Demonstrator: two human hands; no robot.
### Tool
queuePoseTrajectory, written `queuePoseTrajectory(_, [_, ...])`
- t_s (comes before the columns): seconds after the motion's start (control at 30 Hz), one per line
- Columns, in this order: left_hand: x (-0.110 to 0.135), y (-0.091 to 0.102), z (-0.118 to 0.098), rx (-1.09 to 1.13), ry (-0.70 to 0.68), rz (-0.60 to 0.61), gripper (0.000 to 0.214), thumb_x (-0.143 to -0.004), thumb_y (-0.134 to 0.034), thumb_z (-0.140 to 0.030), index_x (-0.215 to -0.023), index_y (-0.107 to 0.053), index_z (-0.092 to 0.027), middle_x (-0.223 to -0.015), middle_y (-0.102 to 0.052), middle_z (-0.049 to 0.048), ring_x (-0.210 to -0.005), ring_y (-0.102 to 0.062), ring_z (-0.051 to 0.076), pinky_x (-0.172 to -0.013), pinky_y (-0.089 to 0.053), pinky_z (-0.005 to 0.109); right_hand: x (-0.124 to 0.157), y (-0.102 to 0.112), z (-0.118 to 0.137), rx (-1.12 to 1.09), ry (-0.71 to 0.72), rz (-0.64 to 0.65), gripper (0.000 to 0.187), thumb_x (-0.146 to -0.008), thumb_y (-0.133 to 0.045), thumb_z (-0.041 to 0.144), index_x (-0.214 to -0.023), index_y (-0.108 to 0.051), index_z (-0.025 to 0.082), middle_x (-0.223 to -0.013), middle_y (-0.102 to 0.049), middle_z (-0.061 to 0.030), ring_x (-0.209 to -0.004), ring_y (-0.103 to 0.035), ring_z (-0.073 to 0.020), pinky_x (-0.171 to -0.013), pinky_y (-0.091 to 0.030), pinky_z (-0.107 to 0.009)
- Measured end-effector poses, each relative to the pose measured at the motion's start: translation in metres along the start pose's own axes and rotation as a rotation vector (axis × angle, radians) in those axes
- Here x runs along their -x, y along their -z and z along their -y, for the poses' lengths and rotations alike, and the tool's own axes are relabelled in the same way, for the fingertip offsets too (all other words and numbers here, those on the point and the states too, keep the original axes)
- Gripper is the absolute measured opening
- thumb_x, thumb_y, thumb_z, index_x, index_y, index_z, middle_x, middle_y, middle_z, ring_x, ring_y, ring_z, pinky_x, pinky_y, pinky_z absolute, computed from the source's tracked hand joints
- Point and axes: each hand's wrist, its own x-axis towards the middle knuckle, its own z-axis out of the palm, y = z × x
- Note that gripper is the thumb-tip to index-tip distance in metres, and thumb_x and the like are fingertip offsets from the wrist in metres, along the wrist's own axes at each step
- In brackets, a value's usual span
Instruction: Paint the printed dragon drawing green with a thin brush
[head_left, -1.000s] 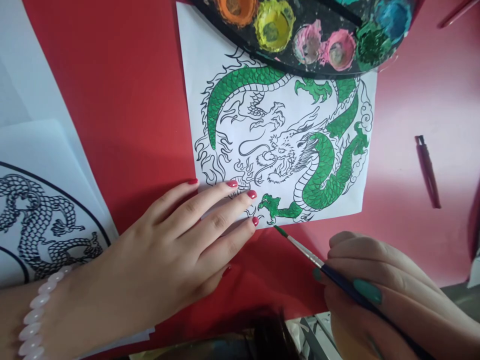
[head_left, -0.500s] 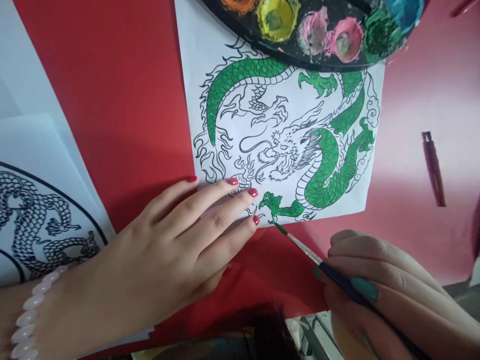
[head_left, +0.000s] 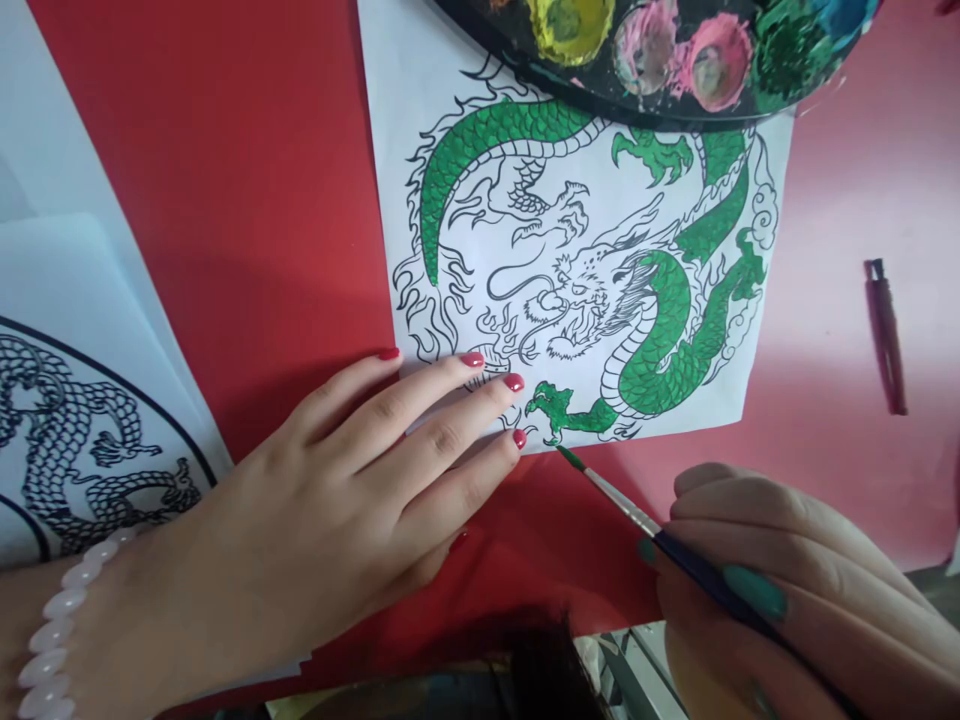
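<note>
A sheet with a dragon drawing point(head_left: 465, 235) lies on the red table, its body partly painted green. My left hand point(head_left: 375, 470), with red nails and a beaded bracelet point(head_left: 60, 630), rests flat with fingers spread on the sheet's lower left corner. In my right hand point(head_left: 795, 580), with green nails, is a paintbrush point(head_left: 694, 568). Its green-tipped bristles are at the sheet's bottom edge, just below the green claw; I cannot tell whether they touch the paper. A black paint palette point(head_left: 600, 95) with yellow, pink, green and blue wells overlaps the sheet's top.
On the left lie more sheets, one with an uncoloured dragon point(head_left: 67, 440) inside a black ring. A dark pen point(head_left: 886, 340) lies on the red table point(head_left: 262, 150) to the right. Dark hair and a metal frame point(head_left: 637, 665) show below the table's near edge.
The view has shifted a little, so the sheet, palette and pen appear slightly further right. The brush tip stays at nearly the same spot by the claw. My left hand keeps its place.
</note>
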Motion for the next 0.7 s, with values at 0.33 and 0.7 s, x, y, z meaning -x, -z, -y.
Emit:
queuePoseTrajectory(0.33, [0.001, -0.001, 0.001, -0.016, -0.013, 0.007, 0.043, -0.091, -0.04, -0.033, -0.131, -0.047, -0.022, -0.145, -0.04, 0.0013, -0.134, -0.037, 0.023, -0.112, -0.034, 0.043, -0.028, -0.011, 0.021, -0.115, -0.16, -0.254, 0.021, -0.065, -0.05, 0.004, -0.067, -0.043, 0.023, -0.056, -0.055, 0.0056, -0.058, -0.059, -0.0132, -0.066, -0.054, -0.031])
queuePoseTrajectory(0.7, [0.001, 0.0, 0.001, -0.005, -0.005, 0.011, 0.039, -0.093, -0.039, -0.034, -0.129, -0.049, -0.024, -0.143, -0.043, -0.0006, -0.134, -0.037, 0.023, -0.113, -0.034, 0.044, -0.022, -0.014, 0.018, -0.125, -0.124, -0.271, 0.014, -0.066, -0.058, 0.009, -0.066, -0.05, 0.021, -0.062, -0.061, 0.0059, -0.071, -0.063, -0.0107, -0.077, -0.056, -0.026])
